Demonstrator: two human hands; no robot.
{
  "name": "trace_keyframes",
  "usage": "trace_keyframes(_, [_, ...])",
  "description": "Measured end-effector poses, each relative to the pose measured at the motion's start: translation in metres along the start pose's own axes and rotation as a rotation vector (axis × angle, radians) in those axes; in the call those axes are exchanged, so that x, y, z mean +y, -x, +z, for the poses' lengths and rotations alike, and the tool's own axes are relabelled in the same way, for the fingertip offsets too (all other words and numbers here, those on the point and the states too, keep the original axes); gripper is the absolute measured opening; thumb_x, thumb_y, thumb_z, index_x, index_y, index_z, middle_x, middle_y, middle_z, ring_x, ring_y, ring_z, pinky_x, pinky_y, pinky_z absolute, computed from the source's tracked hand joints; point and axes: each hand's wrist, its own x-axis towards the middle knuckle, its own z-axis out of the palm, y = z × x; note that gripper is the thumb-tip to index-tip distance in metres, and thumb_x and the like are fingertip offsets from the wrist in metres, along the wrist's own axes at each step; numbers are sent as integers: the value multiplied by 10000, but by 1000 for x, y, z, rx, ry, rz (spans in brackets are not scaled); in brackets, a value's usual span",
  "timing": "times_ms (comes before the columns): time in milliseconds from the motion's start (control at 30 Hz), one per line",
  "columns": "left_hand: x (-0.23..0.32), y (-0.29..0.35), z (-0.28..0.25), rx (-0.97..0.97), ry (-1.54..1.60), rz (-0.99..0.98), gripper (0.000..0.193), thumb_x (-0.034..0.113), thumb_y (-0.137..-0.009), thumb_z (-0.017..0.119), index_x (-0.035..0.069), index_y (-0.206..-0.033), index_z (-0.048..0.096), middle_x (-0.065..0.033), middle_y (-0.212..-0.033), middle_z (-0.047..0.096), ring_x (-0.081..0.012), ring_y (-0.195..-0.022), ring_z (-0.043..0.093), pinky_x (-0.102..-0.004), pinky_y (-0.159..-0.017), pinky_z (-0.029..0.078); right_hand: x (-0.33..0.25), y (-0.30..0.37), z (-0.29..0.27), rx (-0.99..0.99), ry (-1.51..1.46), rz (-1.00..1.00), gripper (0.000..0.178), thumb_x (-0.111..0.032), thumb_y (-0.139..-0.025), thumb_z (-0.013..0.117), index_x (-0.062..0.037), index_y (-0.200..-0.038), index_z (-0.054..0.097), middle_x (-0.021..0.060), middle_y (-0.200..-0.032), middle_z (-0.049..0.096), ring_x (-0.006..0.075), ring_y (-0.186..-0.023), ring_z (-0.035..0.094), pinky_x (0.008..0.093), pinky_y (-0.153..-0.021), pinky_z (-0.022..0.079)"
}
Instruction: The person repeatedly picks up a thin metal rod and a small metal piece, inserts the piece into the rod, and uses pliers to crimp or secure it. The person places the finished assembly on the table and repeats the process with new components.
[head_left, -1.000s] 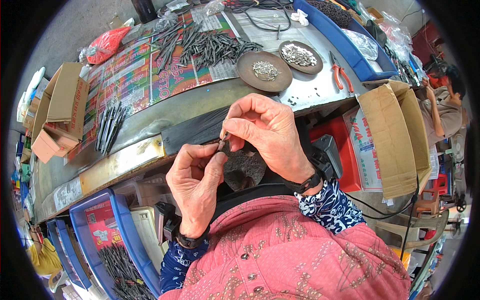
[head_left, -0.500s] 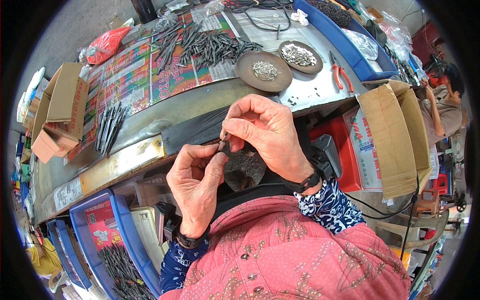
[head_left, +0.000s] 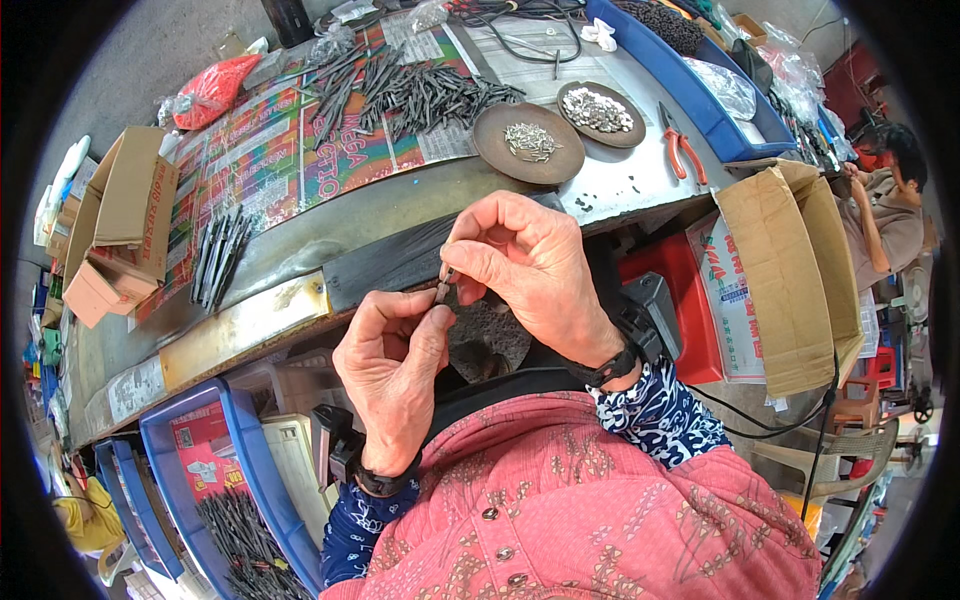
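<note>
My left hand point(head_left: 392, 362) is closed in a pinch, thumb against forefinger, on a small dark piece point(head_left: 441, 292) that looks metallic. Just above it, my right hand point(head_left: 530, 268) also pinches at thumb and forefinger. Its fingertips meet the upper end of the same small piece, or a second tiny part against it; I cannot tell which. Both hands are held up in front of the table's near edge. Beyond them a brown dish point(head_left: 487, 128) holds thin silvery pins, and a second dish point(head_left: 632, 133) holds small round silvery pieces.
Many thin black pieces point(head_left: 400, 95) are heaped on a colourful printed sheet, with a smaller bunch point(head_left: 220, 255) at left. Red-handled pliers point(head_left: 680, 150) lie at right. Blue bins point(head_left: 255, 450) stand below left; cardboard boxes point(head_left: 775, 280) flank the table. A person point(head_left: 885, 205) sits far right.
My hands stay almost in place, still pinching at the small piece; the right fingers have shifted very slightly. Nothing on the table has moved.
</note>
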Motion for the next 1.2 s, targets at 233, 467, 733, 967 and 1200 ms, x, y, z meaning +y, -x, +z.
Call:
trace_keyframes(233, [-2, 1, 1, 18, -133, 121, 100, -75, -847, 668, -21, -919, 623, -17, -834, 636, -26, -674, 523, -174, -575, 426, -5, 0, -4, -40, 22, -6, 84, -19, -881, 665, 13, -908, 593, 53, -797, 638, 88, -658, 605, 216, -593, 516])
trace_keyframes(467, [-2, 1, 5, 58, -242, 246, 106, -91, -835, 672, -25, -900, 619, -8, -832, 627, -26, -675, 524, -175, -581, 433, -6, -2, -4, -59, -1, -24, 76, -13, -881, 663, 15, -886, 593, 61, -791, 647, 88, -655, 610, 212, -585, 515])
trace_keyframes(733, [3, -4, 3, -1, -98, 83, 88, -67, -860, 652, -7, -923, 636, 18, -770, 612, -8, -618, 482, -164, -534, 379, -2, -3, -2, -6, -24, -61, 123, -69, -894, 665, -2, -871, 565, 1, -740, 592, 35, -625, 559, 193, -539, 479])
trace_keyframes(967, [3, -4, 3, -5, -61, 66, 90, -55, -860, 661, -1, -929, 639, 17, -783, 618, -10, -628, 488, -164, -540, 387, -5, -1, -2, -15, -18, -33, 138, -108, -920, 646, -6, -887, 560, -12, -735, 553, 26, -615, 511, 185, -522, 440])
trace_keyframes(1200, [6, -2, 2, -4, -21, 49, 96, -43, -861, 666, -3, -944, 642, 11, -790, 625, -15, -628, 498, -165, -544, 400, -2, 1, 5, 16, 12, -52, 182, -145, -938, 633, 16, -873, 576, -9, -701, 541, 38, -626, 518, 224, -503, 428])
